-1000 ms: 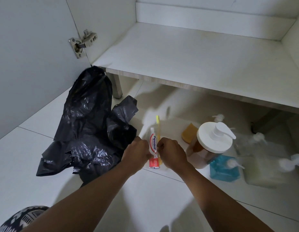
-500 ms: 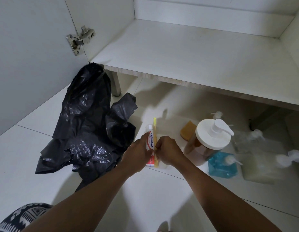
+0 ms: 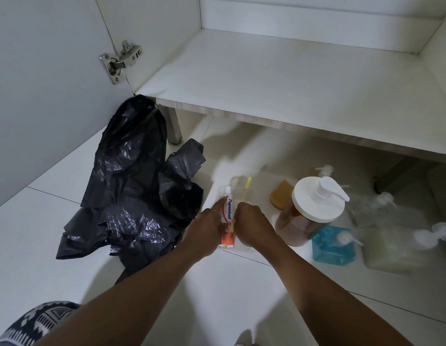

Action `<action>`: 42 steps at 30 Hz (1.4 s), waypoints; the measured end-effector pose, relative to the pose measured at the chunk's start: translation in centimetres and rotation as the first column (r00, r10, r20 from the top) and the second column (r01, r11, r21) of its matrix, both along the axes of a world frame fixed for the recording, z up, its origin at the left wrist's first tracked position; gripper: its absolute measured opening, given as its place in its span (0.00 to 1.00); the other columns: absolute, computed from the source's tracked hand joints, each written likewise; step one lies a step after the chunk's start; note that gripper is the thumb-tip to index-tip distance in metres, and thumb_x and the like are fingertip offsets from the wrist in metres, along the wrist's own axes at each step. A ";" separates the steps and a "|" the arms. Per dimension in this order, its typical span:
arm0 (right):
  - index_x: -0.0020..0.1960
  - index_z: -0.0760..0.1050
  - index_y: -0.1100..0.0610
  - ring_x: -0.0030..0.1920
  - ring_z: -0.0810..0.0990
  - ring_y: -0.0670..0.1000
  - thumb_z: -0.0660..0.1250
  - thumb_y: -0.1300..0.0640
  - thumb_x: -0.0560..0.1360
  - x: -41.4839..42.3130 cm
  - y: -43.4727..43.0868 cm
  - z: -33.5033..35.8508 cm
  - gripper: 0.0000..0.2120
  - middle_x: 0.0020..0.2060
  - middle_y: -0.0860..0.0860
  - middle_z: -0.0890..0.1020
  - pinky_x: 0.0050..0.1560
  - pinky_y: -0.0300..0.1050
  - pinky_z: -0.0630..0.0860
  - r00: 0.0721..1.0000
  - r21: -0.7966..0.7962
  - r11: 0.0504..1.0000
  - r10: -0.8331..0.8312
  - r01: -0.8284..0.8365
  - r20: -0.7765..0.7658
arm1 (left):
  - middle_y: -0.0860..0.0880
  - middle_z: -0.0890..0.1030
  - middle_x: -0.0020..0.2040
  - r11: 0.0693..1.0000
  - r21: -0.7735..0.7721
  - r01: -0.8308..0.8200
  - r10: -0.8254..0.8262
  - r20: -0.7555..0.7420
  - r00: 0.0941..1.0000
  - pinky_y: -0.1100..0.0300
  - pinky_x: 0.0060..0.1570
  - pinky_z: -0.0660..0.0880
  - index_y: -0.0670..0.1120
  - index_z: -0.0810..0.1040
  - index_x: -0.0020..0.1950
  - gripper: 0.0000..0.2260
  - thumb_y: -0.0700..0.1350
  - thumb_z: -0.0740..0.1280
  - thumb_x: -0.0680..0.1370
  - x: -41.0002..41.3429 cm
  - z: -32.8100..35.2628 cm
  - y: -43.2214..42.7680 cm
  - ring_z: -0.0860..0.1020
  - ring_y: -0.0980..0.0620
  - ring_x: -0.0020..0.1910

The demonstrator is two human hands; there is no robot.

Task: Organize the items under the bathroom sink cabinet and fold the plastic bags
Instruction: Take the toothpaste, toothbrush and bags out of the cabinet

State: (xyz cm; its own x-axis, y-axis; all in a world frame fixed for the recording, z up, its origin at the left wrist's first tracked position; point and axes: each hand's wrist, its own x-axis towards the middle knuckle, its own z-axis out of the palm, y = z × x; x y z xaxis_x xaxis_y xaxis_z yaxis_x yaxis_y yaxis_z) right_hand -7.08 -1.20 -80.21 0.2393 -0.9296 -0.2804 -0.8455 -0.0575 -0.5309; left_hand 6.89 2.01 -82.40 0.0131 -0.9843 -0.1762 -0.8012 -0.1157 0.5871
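Since a second ago the left hand (image 3: 204,233) has stuck its index finger out straight along the toothpaste tube (image 3: 228,211), it was balled up before; left of the tube the black plastic bags (image 3: 132,196) lie crumpled on the floor (image 3: 42,233), not folded yet; can't tell if the left thumb pinches the tube; just right of the tube the right hand (image 3: 252,226) is curled round the toothbrush (image 3: 247,183); further right, pump jar (image 3: 316,203) and blue bottle (image 3: 331,245); imo keep tube and brush parallel, lift both together, set them on the shelf (image 3: 267,78) behind the tube.
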 end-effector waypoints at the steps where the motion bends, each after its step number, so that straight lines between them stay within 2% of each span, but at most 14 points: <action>1: 0.50 0.72 0.55 0.40 0.77 0.55 0.65 0.53 0.77 0.1 0.0 0.0 0.06 0.47 0.55 0.81 0.31 0.39 0.64 1.000 0.002 1.000 -0.023 0.022 0.006 | 0.48 0.79 0.59 1.000 -0.001 -0.001 0.001 0.005 1.000 0.48 0.53 0.79 0.62 0.54 0.80 0.32 0.50 0.66 0.80 0.0 -0.1 0.0 0.80 0.45 0.55; 5: 0.56 0.71 0.58 0.50 0.79 0.58 0.66 0.54 0.76 0.5 0.2 0.0 0.12 0.51 0.55 0.79 0.40 0.43 0.67 0.999 -0.013 0.999 -0.040 0.041 0.022 | 0.49 0.78 0.62 1.000 0.013 0.001 -0.001 0.018 1.000 0.47 0.55 0.78 0.64 0.52 0.79 0.35 0.50 0.67 0.79 0.0 -0.3 0.0 0.79 0.45 0.57; 8: 0.57 0.70 0.58 0.51 0.79 0.59 0.68 0.52 0.76 0.2 0.0 -0.3 0.15 0.52 0.56 0.79 0.41 0.44 0.69 1.000 -0.014 1.000 -0.024 0.024 0.006 | 0.49 0.77 0.62 1.000 0.014 0.002 -0.003 0.066 0.998 0.46 0.56 0.77 0.64 0.51 0.79 0.36 0.51 0.68 0.78 0.0 -0.4 -0.2 0.78 0.45 0.59; 11: 0.58 0.71 0.58 0.52 0.80 0.59 0.69 0.51 0.75 0.1 -0.4 -0.7 0.17 0.52 0.56 0.79 0.42 0.43 0.70 1.000 0.026 1.000 0.002 -0.002 -0.007 | 0.48 0.76 0.61 1.000 0.022 0.013 -0.014 0.033 0.999 0.47 0.57 0.77 0.63 0.51 0.80 0.35 0.51 0.68 0.79 0.1 -0.6 -0.1 0.78 0.45 0.59; 17: 0.57 0.71 0.57 0.50 0.81 0.58 0.70 0.51 0.75 0.3 -0.1 -1.1 0.16 0.53 0.55 0.80 0.42 0.45 0.74 1.000 -0.017 1.000 0.019 -0.018 0.006 | 0.48 0.78 0.57 1.000 0.008 0.018 -0.018 -0.025 1.000 0.50 0.53 0.77 0.61 0.47 0.81 0.37 0.50 0.67 0.80 0.1 -0.3 0.0 0.78 0.49 0.54; 20: 0.55 0.72 0.57 0.51 0.80 0.58 0.68 0.55 0.75 -0.2 -0.2 -0.2 0.11 0.52 0.55 0.80 0.42 0.45 0.73 1.000 -0.085 0.996 -0.009 0.010 0.010 | 0.49 0.78 0.62 0.999 -0.002 -0.034 0.034 0.026 0.999 0.50 0.53 0.76 0.55 0.44 0.81 0.38 0.53 0.66 0.80 -0.1 0.1 0.1 0.79 0.44 0.57; 23: 0.51 0.72 0.55 0.49 0.79 0.55 0.64 0.58 0.77 -1.2 0.1 0.6 0.04 0.50 0.52 0.76 0.45 0.48 0.77 0.995 -0.233 0.967 -0.093 0.099 0.034 | 0.48 0.78 0.63 0.994 0.006 -0.110 0.109 0.085 0.990 0.52 0.50 0.73 0.50 0.55 0.78 0.30 0.52 0.65 0.80 -0.4 1.0 0.3 0.80 0.42 0.58; 25: 0.54 0.72 0.53 0.49 0.78 0.52 0.65 0.57 0.77 -2.0 0.9 0.2 0.06 0.52 0.50 0.74 0.44 0.46 0.78 0.993 -0.312 0.942 -0.112 0.119 0.043 | 0.49 0.79 0.59 0.991 0.028 -0.134 0.131 0.089 0.987 0.53 0.48 0.74 0.50 0.64 0.71 0.23 0.51 0.66 0.78 -0.5 1.4 0.5 0.80 0.44 0.52; 28: 0.61 0.71 0.54 0.56 0.75 0.52 0.67 0.57 0.77 -3.2 2.4 -1.0 0.14 0.56 0.52 0.74 0.52 0.43 0.78 0.996 -0.374 0.923 -0.088 0.085 0.008 | 0.49 0.79 0.51 0.980 0.074 -0.182 0.178 0.061 0.982 0.54 0.44 0.75 0.47 0.72 0.62 0.15 0.49 0.65 0.77 -0.6 1.6 0.6 0.76 0.47 0.44; 30: 0.65 0.68 0.55 0.58 0.75 0.53 0.67 0.59 0.77 -3.6 3.2 -1.6 0.18 0.58 0.53 0.73 0.55 0.40 0.74 0.994 -0.306 0.946 -0.094 0.108 0.062 | 0.49 0.78 0.48 0.976 0.097 -0.196 0.192 0.048 0.980 0.54 0.42 0.74 0.45 0.74 0.60 0.13 0.48 0.63 0.78 -0.7 1.8 0.7 0.76 0.47 0.42; 32: 0.68 0.66 0.56 0.60 0.74 0.52 0.65 0.60 0.78 -3.4 3.8 -1.5 0.20 0.60 0.53 0.73 0.56 0.39 0.72 0.976 -0.142 0.977 -0.136 0.161 0.170 | 0.47 0.81 0.49 0.975 0.099 -0.197 0.193 0.049 0.980 0.54 0.42 0.75 0.44 0.75 0.58 0.12 0.48 0.63 0.78 -0.8 2.0 1.0 0.76 0.47 0.41; 34: 0.68 0.66 0.56 0.62 0.74 0.53 0.65 0.59 0.78 -3.1 4.4 -1.4 0.20 0.62 0.54 0.74 0.60 0.41 0.71 0.962 -0.076 0.981 -0.158 0.178 0.221 | 0.44 0.82 0.52 0.975 0.109 -0.196 0.189 0.072 0.979 0.55 0.43 0.75 0.43 0.76 0.59 0.12 0.47 0.62 0.78 -1.0 2.4 1.2 0.75 0.47 0.42; 39: 0.67 0.66 0.53 0.61 0.75 0.51 0.64 0.56 0.79 -2.6 4.0 1.9 0.18 0.64 0.53 0.74 0.59 0.39 0.72 0.916 -0.063 0.958 -0.247 0.280 0.315 | 0.50 0.80 0.52 0.973 0.094 -0.212 0.209 0.045 0.977 0.62 0.37 0.73 0.45 0.74 0.65 0.15 0.46 0.64 0.78 -1.5 6.2 0.4 0.77 0.52 0.44; 42: 0.67 0.66 0.50 0.61 0.75 0.50 0.63 0.52 0.80 -2.1 2.3 6.0 0.17 0.64 0.49 0.75 0.59 0.43 0.74 0.910 -0.132 0.947 -0.235 0.294 0.341 | 0.51 0.81 0.48 0.974 0.034 -0.224 0.223 0.029 0.974 0.64 0.32 0.74 0.47 0.75 0.59 0.10 0.47 0.66 0.79 -1.1 9.8 -1.3 0.79 0.54 0.39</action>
State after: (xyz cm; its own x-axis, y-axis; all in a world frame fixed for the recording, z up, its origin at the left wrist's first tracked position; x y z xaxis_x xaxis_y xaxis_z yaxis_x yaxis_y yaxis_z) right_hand -9.18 1.14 -74.22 0.0262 -0.9981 -0.0562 -0.6313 0.0271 -0.7751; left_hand 5.83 0.71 -72.58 0.2369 -0.9488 -0.2090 -0.7669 -0.3148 0.5593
